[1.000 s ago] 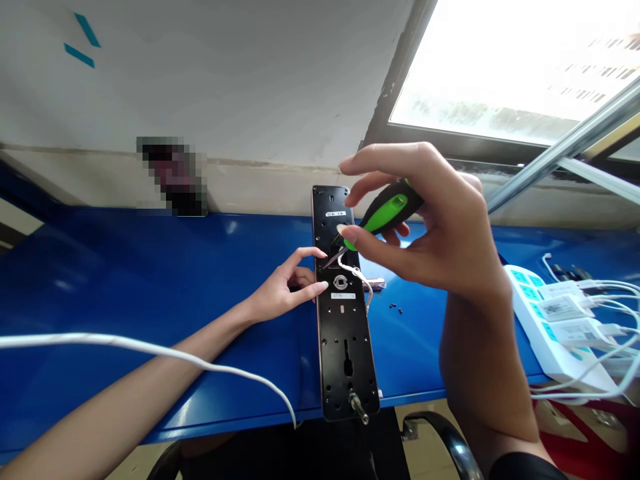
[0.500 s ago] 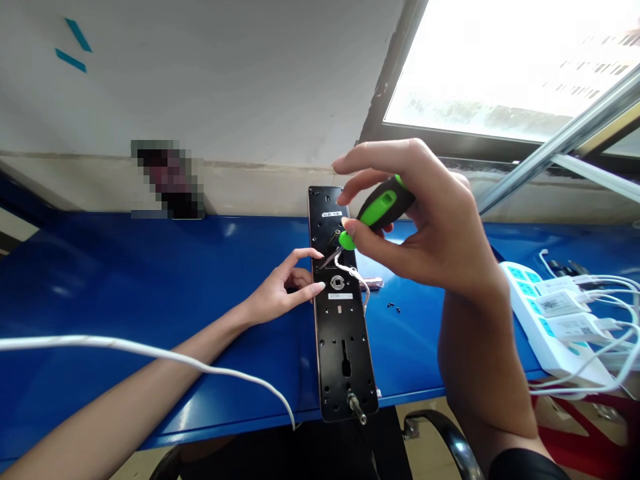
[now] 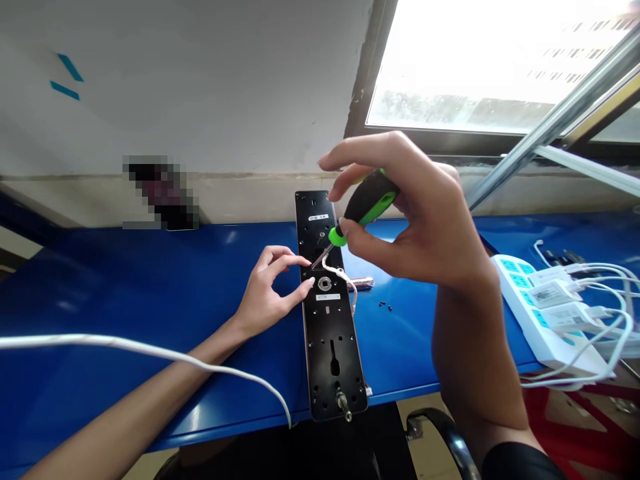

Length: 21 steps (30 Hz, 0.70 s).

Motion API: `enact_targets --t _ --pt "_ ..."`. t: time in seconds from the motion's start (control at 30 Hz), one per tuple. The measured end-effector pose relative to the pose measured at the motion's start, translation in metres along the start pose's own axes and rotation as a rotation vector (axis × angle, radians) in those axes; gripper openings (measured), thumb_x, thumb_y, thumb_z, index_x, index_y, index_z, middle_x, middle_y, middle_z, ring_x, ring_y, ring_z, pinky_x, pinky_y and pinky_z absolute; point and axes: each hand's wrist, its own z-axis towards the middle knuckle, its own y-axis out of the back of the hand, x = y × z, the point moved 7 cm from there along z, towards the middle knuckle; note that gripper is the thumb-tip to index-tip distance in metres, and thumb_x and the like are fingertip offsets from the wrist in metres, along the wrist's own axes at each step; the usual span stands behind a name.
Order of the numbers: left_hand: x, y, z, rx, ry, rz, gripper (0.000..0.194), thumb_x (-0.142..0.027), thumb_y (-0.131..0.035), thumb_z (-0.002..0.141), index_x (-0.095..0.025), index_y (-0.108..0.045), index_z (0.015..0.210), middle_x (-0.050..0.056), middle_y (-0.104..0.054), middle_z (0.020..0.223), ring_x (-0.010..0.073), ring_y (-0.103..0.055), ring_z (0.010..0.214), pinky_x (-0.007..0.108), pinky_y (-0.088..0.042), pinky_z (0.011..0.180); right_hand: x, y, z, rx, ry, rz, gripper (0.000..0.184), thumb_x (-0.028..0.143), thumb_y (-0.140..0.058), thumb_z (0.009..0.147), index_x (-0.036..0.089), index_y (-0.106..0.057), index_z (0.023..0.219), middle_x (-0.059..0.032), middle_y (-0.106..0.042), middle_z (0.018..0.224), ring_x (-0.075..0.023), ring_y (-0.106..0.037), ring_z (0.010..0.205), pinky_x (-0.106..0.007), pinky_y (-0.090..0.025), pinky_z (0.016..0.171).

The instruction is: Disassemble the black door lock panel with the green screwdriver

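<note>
A long black door-lock back plate [image 3: 330, 333] with a rose-gold edge lies on the blue table, its threaded spindle [image 3: 343, 402] at the near end. My right hand [image 3: 400, 220] is shut around a green-and-black screwdriver [image 3: 367, 205], whose thin shaft reaches the plate beside a white wire loop [image 3: 337, 272]. My left hand [image 3: 270, 290] rests its fingertips on the plate's left edge, fingers apart. The screwdriver's exact tip is hard to make out against the black plate.
Several tiny screws [image 3: 384, 306] and a small packet [image 3: 363, 283] lie right of the plate. A white power strip [image 3: 537, 310] with plugged-in chargers sits at the right. A white cable [image 3: 150, 350] crosses my left forearm. A black chair frame [image 3: 443, 433] stands below the table edge.
The whole scene has slid left in view as my head turned. My left hand has shifted slightly along the plate edge, and the screwdriver stays at the same spot on the plate.
</note>
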Motion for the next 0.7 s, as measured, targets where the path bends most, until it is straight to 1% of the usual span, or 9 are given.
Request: enact_targets --t 0.07,0.13,0.23,0.37,0.47,0.6,0.7 --pt "0.0 0.002 0.001 -0.025 -0.01 -0.017 0.018 -0.03 -0.075 0.09 -0.024 -0.072 0.107 0.005 -0.059 0.111 0.0197 -0.062 0.102 0.036 -0.055 0.093 -0.002 -0.001 -0.002 0.013 0.004 -0.035 0.056 0.006 -0.064 0.077 0.027 -0.06 0.129 0.0004 -0.074 0.116 -0.0173 -0.073 0.089 -0.031 -0.061 0.077" --pt "0.001 0.004 0.001 -0.03 -0.033 -0.033 0.015 -0.028 -0.075 0.09 -0.023 -0.072 0.103 0.004 -0.06 0.11 0.0195 -0.062 0.102 0.035 -0.054 0.092 -0.004 -0.003 -0.003 0.023 -0.003 -0.062 0.055 0.007 -0.063 0.079 0.028 -0.059 0.13 0.0001 -0.074 0.114 -0.0175 -0.073 0.091 -0.029 -0.059 0.072" --pt "0.004 0.005 -0.001 0.001 -0.044 -0.067 0.019 -0.027 -0.077 0.089 -0.023 -0.072 0.106 0.005 -0.06 0.113 0.0187 -0.062 0.101 0.034 -0.054 0.091 -0.007 -0.006 -0.004 0.035 -0.007 -0.061 0.054 0.007 -0.063 0.079 0.028 -0.06 0.129 -0.0006 -0.074 0.113 -0.0172 -0.073 0.092 -0.028 -0.058 0.071" --pt "0.009 0.005 -0.005 0.023 -0.007 -0.102 0.024 -0.028 -0.078 0.089 -0.023 -0.07 0.111 0.005 -0.059 0.115 0.0162 -0.062 0.092 0.033 -0.053 0.088 -0.006 -0.011 -0.003 0.049 0.019 -0.051 0.054 0.007 -0.062 0.08 0.026 -0.06 0.13 0.0 -0.074 0.109 -0.0146 -0.071 0.086 -0.026 -0.057 0.071" --pt "0.009 0.003 -0.006 0.023 -0.009 -0.109 0.024 -0.029 -0.077 0.089 -0.023 -0.069 0.111 0.004 -0.059 0.114 0.0159 -0.062 0.092 0.032 -0.052 0.088 -0.006 -0.013 -0.003 0.048 -0.004 -0.052 0.054 0.007 -0.062 0.08 0.028 -0.06 0.13 0.0012 -0.073 0.108 -0.0156 -0.072 0.086 -0.028 -0.059 0.075" --pt "0.009 0.002 -0.006 0.03 -0.011 -0.093 0.024 -0.028 -0.076 0.09 -0.024 -0.069 0.113 0.004 -0.06 0.116 0.0153 -0.061 0.091 0.031 -0.052 0.089 -0.005 -0.01 -0.002 0.015 -0.014 -0.003 0.056 0.006 -0.066 0.075 0.03 -0.063 0.126 0.0025 -0.072 0.104 -0.0166 -0.071 0.082 -0.032 -0.061 0.081" --pt "0.009 0.001 -0.006 0.035 -0.013 -0.087 0.024 -0.028 -0.076 0.091 -0.024 -0.069 0.113 0.004 -0.06 0.116 0.0149 -0.061 0.092 0.031 -0.051 0.088 -0.002 -0.006 -0.001 -0.001 0.005 0.039 0.058 0.002 -0.067 0.072 0.03 -0.065 0.123 0.0006 -0.072 0.108 -0.0192 -0.072 0.088 -0.033 -0.062 0.081"
